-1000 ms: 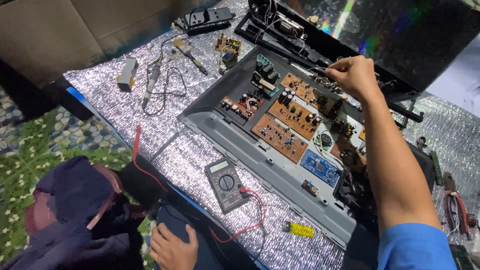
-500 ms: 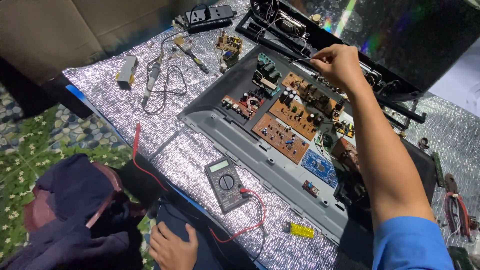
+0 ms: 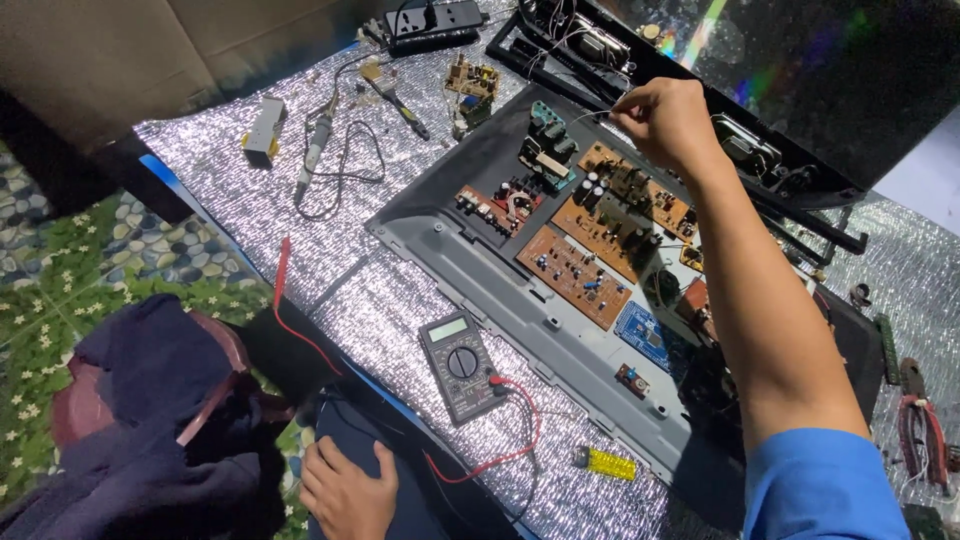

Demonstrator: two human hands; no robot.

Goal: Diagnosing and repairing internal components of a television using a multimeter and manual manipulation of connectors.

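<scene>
Around the open grey chassis lie a multimeter with a red lead at 6 o'clock, a yellow tool at 5, a soldering iron and power strip toward 11. Brown boards fill the chassis. At 1 o'clock the right hand has its fingers pinched shut on a thin pale wire above the boards; where the wire ends is hard to see. The left hand rests flat, fingers loose, on the lap at 7.
</scene>
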